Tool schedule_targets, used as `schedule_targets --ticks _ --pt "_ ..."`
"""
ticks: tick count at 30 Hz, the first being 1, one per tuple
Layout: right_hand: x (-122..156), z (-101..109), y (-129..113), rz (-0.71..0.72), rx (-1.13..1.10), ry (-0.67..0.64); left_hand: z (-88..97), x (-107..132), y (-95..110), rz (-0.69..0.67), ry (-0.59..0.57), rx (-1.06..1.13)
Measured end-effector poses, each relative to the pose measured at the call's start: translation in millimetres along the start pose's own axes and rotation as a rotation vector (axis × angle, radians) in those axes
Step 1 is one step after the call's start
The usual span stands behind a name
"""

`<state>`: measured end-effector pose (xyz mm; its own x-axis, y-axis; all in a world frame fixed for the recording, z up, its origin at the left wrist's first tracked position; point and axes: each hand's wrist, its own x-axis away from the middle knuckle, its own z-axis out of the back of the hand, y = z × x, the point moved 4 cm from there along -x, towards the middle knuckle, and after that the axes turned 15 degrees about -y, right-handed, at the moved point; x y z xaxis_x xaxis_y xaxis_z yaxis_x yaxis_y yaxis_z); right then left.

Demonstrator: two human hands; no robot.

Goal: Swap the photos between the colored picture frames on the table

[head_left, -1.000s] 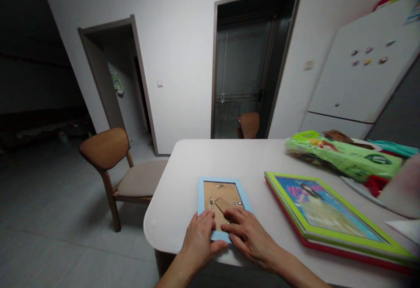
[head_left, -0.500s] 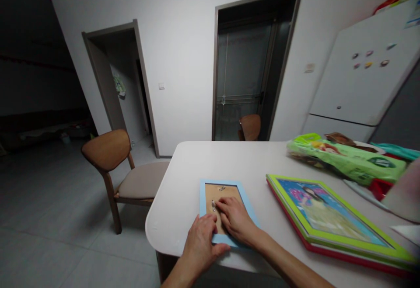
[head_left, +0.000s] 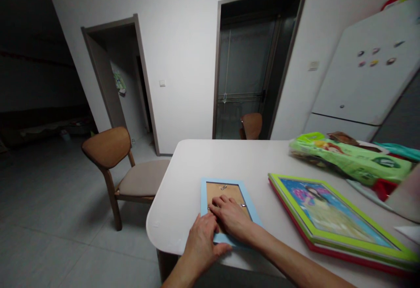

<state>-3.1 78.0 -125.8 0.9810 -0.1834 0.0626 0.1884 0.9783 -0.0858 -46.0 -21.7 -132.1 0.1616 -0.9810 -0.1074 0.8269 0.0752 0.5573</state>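
Observation:
A small light-blue picture frame point(head_left: 205, 190) lies face down on the white table point(head_left: 249, 157), its brown backing board and metal clips showing. My left hand point(head_left: 201, 244) rests on the frame's near left corner, fingers together, thumb out along the near edge. My right hand point(head_left: 231, 216) lies flat on the backing board, fingertips at a clip on the left side of the board.
A green-framed picture point(head_left: 331, 213) stacked on a red frame lies to the right. Green snack bags point(head_left: 348, 157) sit behind it. A wooden chair point(head_left: 121, 165) stands left of the table. A white fridge point(head_left: 364, 78) is at the right, with two dark doorways behind.
My right hand has moved from the frame's near right corner up and left onto the backing board, with its fingertips now at the left clip. My left hand has stayed put.

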Motion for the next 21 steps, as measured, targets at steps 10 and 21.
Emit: schedule_targets --ticks 10,21 --pt "-22.8 5.2 83.5 -0.442 -0.193 0.159 -0.1 2.3 0.7 0.021 -0.006 0.037" --pt "-44.4 -2.4 85.2 -0.432 -0.222 0.214 -1.4 0.2 -1.8 0.015 0.005 0.06"
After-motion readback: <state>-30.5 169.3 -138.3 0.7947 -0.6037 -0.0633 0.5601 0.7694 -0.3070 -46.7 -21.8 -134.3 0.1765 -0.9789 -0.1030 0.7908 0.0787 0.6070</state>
